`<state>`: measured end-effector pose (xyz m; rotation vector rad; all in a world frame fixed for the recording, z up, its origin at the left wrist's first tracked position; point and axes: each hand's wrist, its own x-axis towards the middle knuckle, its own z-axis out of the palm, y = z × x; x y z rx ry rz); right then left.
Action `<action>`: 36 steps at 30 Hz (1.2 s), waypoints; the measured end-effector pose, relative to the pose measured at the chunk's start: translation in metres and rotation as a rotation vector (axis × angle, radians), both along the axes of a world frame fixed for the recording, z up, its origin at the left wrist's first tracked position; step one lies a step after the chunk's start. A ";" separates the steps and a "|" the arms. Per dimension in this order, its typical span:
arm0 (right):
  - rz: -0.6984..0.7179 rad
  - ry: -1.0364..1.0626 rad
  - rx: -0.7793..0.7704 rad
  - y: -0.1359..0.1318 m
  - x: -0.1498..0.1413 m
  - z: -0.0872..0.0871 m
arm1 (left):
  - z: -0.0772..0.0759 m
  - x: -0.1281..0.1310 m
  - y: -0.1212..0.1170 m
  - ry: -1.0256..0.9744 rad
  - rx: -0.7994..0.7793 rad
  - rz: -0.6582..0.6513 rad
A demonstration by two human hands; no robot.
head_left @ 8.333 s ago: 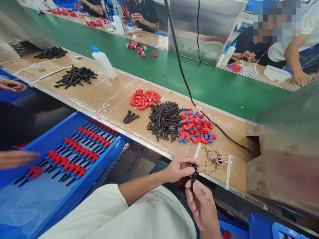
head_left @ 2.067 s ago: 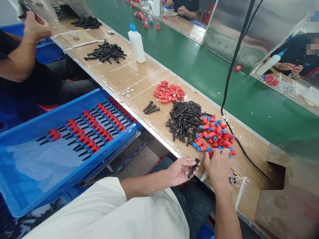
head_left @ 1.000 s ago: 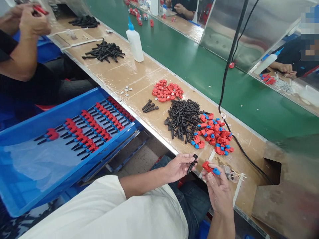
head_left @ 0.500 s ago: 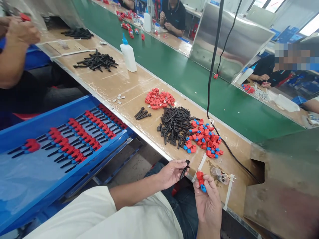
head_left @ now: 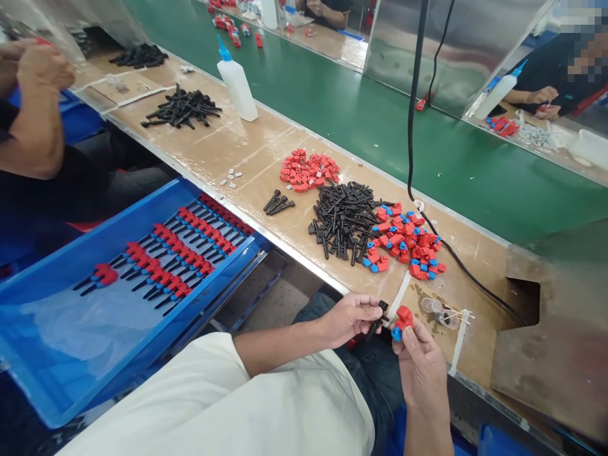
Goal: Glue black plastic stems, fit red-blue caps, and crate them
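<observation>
Between the thumb and fingers of my left hand [head_left: 354, 320] is a black plastic stick-like part [head_left: 375, 324] with a blocky end. My right hand [head_left: 422, 361] pinches a red and blue plastic piece [head_left: 402, 322], its blue end turned toward the black part. The two pieces are close together, over my lap at the table edge; whether they touch I cannot tell. Just beyond lie a heap of black stick parts [head_left: 344, 215], a heap of red and blue pieces [head_left: 408, 240] and a heap of red pieces [head_left: 308, 170].
A blue tray [head_left: 52, 405] at the left holds rows of joined red, blue and black parts. Small cups with sticks [head_left: 446, 315] stand right of my hands. A white bottle [head_left: 240, 88], a hanging black cable [head_left: 412, 126] and a green belt [head_left: 323, 95] lie beyond. Co-workers sit nearby.
My hands have come closer together, bringing the red and blue piece near the black part. The red and blue piece has turned, its blue end now to the left. The camera view has shifted.
</observation>
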<state>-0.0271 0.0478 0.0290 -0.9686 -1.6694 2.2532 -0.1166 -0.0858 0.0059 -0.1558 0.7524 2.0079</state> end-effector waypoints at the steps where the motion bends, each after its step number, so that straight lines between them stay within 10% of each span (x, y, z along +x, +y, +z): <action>1: -0.011 -0.017 0.011 0.000 0.000 0.001 | 0.001 0.001 0.000 0.018 -0.010 -0.008; 29: -0.022 -0.019 0.352 -0.026 0.018 -0.006 | 0.001 -0.008 -0.009 0.556 -0.189 -0.230; 33: 0.145 0.015 0.464 -0.008 0.023 0.003 | 0.012 -0.019 -0.010 0.535 -0.129 -0.301; 36: 0.386 0.120 0.832 0.013 0.021 0.022 | 0.021 -0.033 -0.008 0.588 -0.101 -0.447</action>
